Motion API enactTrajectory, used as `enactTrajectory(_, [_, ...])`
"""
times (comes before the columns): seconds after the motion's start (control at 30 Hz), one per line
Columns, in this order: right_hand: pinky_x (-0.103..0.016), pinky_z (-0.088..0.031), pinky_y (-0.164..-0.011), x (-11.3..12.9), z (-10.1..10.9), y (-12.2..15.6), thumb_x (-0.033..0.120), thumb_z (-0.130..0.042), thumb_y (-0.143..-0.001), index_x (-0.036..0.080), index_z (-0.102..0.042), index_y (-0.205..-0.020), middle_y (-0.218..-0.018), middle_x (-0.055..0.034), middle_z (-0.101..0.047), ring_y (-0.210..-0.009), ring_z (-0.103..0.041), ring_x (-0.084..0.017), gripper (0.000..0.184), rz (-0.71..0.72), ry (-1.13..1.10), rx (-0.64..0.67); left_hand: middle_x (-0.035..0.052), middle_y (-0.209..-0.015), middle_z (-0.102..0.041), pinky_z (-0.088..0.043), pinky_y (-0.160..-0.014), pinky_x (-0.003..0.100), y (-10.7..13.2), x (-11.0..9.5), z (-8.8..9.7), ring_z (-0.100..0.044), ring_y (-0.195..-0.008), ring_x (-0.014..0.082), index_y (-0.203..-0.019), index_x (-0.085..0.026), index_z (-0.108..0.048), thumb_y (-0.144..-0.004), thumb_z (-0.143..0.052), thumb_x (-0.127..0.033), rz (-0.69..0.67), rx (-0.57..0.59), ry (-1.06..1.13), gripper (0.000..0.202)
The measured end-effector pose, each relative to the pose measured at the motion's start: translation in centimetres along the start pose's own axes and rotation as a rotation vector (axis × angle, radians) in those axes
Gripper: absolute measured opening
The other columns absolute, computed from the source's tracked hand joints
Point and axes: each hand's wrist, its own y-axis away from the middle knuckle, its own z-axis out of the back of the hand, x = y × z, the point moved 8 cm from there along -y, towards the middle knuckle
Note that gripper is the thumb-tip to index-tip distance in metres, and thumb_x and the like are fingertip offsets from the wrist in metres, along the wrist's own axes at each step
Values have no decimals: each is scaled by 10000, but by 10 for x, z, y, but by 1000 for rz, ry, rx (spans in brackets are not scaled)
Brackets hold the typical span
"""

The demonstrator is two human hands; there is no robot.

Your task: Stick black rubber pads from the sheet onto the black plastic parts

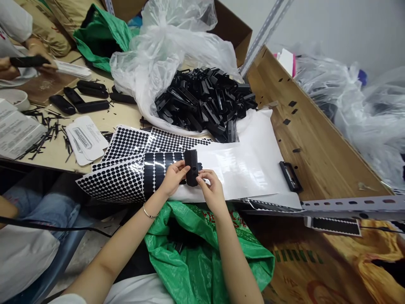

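- The left hand (173, 177) is closed lightly on a black part (191, 167), with thumb and fingertips pinching its left edge.
- The right hand (211, 185) is also closed on it, its fingertips gripping the lower right edge (the palm faces away, so the thumb's hold cannot be seen).
- The black part stands upright between the two hands. It is held clear of the worktop (123, 116), in front of the pile of black parts (202, 101) and on the person's side of it.
- That pile spills from a clear bag (164, 55), which rises behind it and to its left.
- In front of the pile lie dotted sheets (120, 177) covered in black round stickers. One sheet of larger square pads (161, 166) sits right under the left hand.
- A glossy white sheet (249, 164) lies in front of the pile, under and to the right of the right hand.
- To the right of the pile a wooden board (310, 139) slopes up, with a black clip (289, 175) at its near edge.
- Well in front of the pile, below both forearms, a green bag (202, 253) lies open on the person's lap.
- A thin bracelet (148, 213) circles the left wrist.
- Far to the left of the pile, a co-worker's hand (39, 52) grips a long black piece (27, 61), and several black cases (79, 99) lie on the worktop nearby.
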Motion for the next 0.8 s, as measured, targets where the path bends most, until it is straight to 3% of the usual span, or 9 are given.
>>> enactTrajectory(0.47, [-293, -532, -667, -3, 0, 3, 381, -595, -815, 210, -618, -729, -993, -76, -582, -975, -571, -218, 193, -29, 15, -67, 37, -778, -703, -535, -659, 257, -1, 2, 2, -651, -701, 146, -845, -162, -688, -609, -815, -448, -14, 4, -82, 392])
enactTrajectory(0.8, [-322, -523, -678, -22, 6, 3, 447, -728, -702, 206, -535, -601, -751, -15, -565, -780, -600, -182, 325, -61, -61, -241, 32, -770, -696, -520, -617, 231, -1, 2, 3, -637, -678, 129, -832, -161, -697, -591, -829, -438, -12, 7, -79, 390])
